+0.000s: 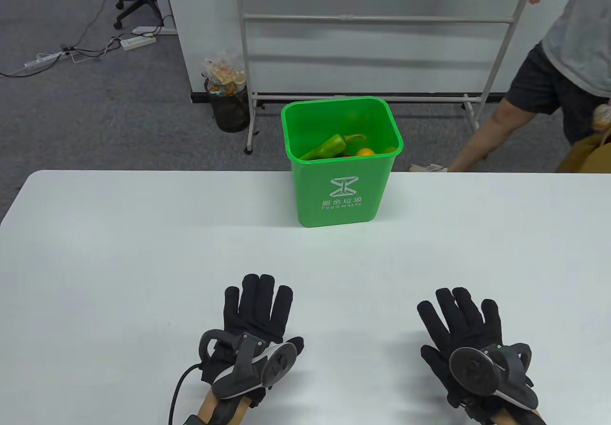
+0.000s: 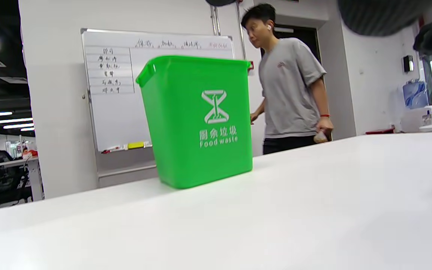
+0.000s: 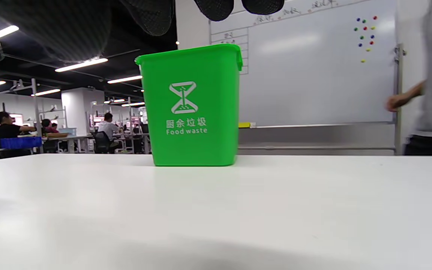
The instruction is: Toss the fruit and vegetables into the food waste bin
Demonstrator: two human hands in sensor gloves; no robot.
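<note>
A green food waste bin [image 1: 340, 191] stands upright at the far middle of the white table [image 1: 119, 253]. Inside it lie a green pepper [image 1: 329, 146] and an orange fruit [image 1: 365, 152], with other items partly hidden. The bin also shows in the left wrist view [image 2: 201, 123] and the right wrist view [image 3: 191, 108]. My left hand [image 1: 255, 315] lies flat, palm down, fingers spread, on the near table. My right hand [image 1: 465, 327] lies flat the same way to the right. Both hands hold nothing.
A person [image 1: 558, 71] in a grey shirt stands beyond the table's far right corner, also in the left wrist view [image 2: 289, 86]. A whiteboard on a metal frame [image 1: 377, 14] stands behind the bin. A black mesh wastebasket [image 1: 228, 102] sits on the floor.
</note>
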